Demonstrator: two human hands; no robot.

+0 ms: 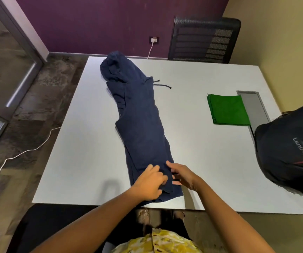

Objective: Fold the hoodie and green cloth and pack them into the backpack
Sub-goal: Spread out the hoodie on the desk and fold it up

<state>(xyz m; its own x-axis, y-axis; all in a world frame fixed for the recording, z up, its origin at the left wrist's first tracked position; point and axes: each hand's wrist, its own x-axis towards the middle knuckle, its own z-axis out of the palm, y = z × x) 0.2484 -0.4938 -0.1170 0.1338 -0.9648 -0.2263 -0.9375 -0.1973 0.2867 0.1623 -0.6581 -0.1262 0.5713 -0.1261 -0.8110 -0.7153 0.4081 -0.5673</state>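
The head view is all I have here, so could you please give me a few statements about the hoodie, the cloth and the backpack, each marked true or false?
1. The hoodie lies folded into a long narrow strip on the table. True.
2. The green cloth is already inside the backpack. False: it lies folded on the table beside the backpack.
3. Both the left hand and the right hand are at the hoodie's near end. True.
4. The hood points towards the person. False: it lies at the far end, near the chair.
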